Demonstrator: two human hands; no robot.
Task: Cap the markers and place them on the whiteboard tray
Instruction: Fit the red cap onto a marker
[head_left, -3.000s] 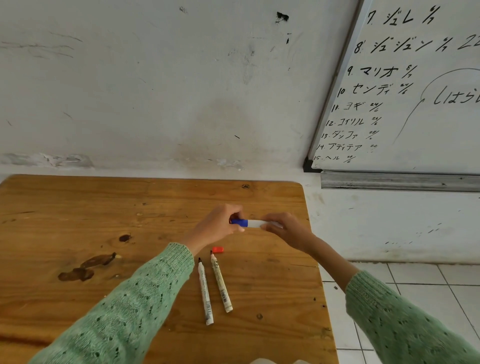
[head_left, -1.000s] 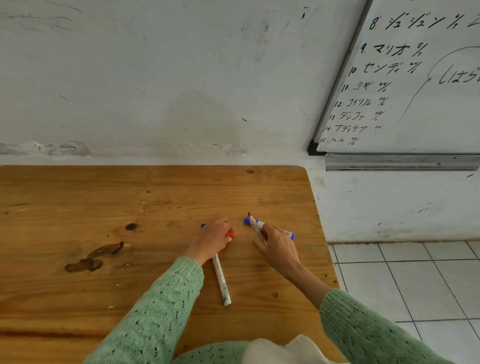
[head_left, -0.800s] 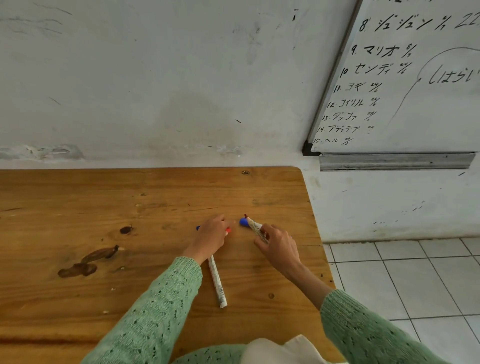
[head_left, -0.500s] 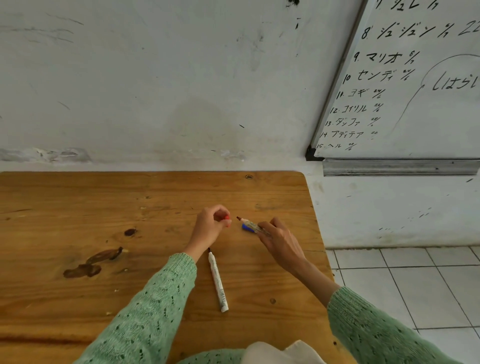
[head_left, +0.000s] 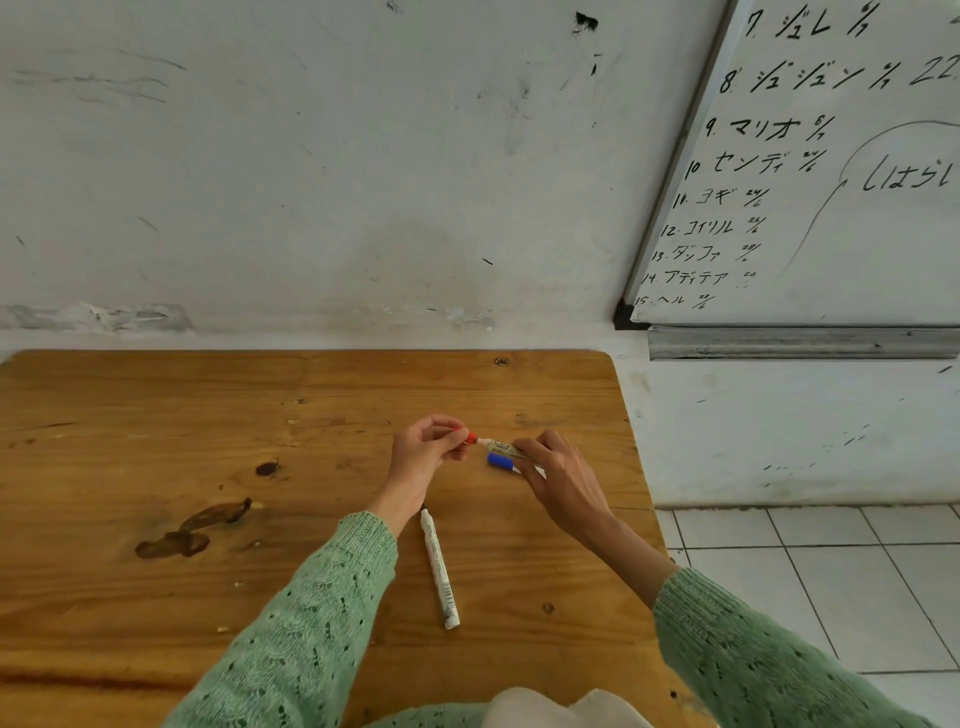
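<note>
Red cap (head_left: 469, 437) meets white marker (head_left: 503, 447) tip.

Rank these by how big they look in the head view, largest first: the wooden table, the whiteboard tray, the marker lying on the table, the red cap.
1. wooden table
2. whiteboard tray, cut off at the right edge, and farther away
3. marker lying on the table
4. red cap, pinched in the left hand

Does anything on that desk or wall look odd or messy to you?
A dark brown stain marks the wooden desk toward its left. One marker lies on the desk uncapped, its black tip bare. The wall is scuffed, with paint peeling along its base. Nothing looks spilled or broken.
</note>
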